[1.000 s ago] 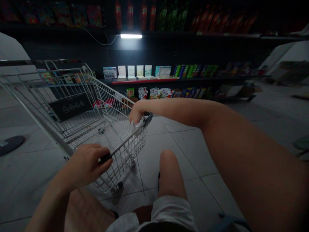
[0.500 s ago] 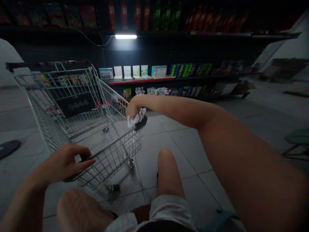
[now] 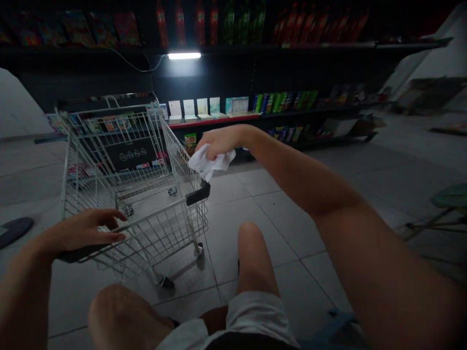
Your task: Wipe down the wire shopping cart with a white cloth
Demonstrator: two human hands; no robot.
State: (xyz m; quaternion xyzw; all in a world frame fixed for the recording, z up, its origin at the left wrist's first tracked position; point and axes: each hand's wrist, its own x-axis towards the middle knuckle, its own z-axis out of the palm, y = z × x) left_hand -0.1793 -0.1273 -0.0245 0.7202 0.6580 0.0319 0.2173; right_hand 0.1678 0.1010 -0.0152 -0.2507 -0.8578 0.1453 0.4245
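A metal shopping cart (image 3: 171,218) stands in front of me, its wire basket turned with the near rim toward my knees. My left hand (image 3: 95,226) grips the near-left corner of that rim, thumb on the near side and fingers over the top. In my right hand (image 3: 222,141) is a bunched white cloth (image 3: 209,161), held at the right side rim of the basket. The cloth hangs partly loose below the fingers. A black plastic corner piece (image 3: 198,193) sits on the near-right corner of the rim, just below the cloth. A black panel (image 3: 133,154) shows at the cart's far end.
Behind the cart runs a dark shelf unit (image 3: 219,73) with bottles, boxes and packets, lit by a tube light (image 3: 184,56). A green-topped stool (image 3: 450,197) stands at the right. A dark round mat (image 3: 16,231) lies on the tiled floor at the left.
My right hand has lifted the cloth off the black corner piece and moved it to the side rim. The cart has turned a little, and my left hand has shifted left with its corner.
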